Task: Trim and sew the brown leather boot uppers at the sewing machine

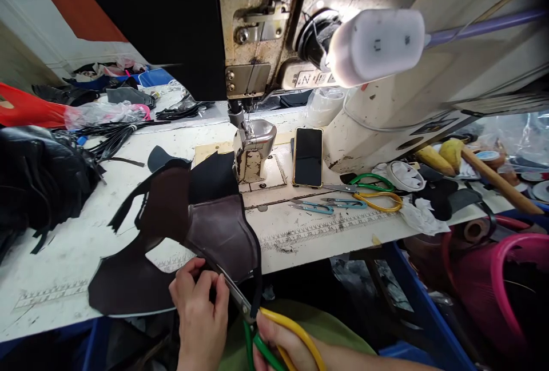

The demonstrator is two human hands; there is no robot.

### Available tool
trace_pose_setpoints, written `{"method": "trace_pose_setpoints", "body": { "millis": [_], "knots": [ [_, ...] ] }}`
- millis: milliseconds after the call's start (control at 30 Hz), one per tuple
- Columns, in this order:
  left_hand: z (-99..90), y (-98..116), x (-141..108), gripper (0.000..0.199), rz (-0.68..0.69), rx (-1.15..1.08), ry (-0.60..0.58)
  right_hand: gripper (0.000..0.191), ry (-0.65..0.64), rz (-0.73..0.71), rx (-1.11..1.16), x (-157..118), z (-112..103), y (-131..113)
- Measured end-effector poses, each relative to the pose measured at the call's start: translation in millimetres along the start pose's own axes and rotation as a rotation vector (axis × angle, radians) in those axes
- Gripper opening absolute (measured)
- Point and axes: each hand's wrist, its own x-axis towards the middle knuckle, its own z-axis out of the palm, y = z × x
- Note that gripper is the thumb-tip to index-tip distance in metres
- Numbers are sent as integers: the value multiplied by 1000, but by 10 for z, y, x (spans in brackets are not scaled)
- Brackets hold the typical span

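Note:
A dark brown leather piece (218, 228) with black edging lies on the white sewing table, reaching toward the machine's post. At its near edge, my left hand (201, 308) has its fingers curled and pinched on the leather. My right hand (278, 339) grips a pair of scissors (242, 302) by its green and yellow handles. The scissor blades lie along the leather's near edge, beside my left fingertips. Whether they are parted is hard to see. A black strip hangs from the leather's right corner.
The sewing machine post (253, 154) stands behind the leather, under a lit lamp (377, 45). A phone (307, 156), thread snips (313, 206) and second scissors (377, 199) lie to the right. Black leather (43, 176) is heaped at left; a pink basket (500, 279) stands lower right.

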Motion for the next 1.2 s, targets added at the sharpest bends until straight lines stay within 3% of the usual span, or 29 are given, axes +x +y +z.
{"method": "trace_pose_setpoints", "body": {
  "millis": [300,600,833,1033,1200],
  "knots": [
    [-141,162,-14,30,-186,-128,-82,82,-96,31,76,-87,70,-398],
    [-187,53,-42,26,-104,-175,-141,76,-118,126,180,-87,8,-542],
    [-252,-101,-48,22,-48,-190,-263,76,-338,144,300,8,-63,-658],
    [-261,-147,-69,22,-51,-211,-296,71,-364,132,362,76,-50,-737],
    [-312,-166,-47,22,-32,-219,-315,69,-278,168,261,27,-63,-835]
  ]
}}
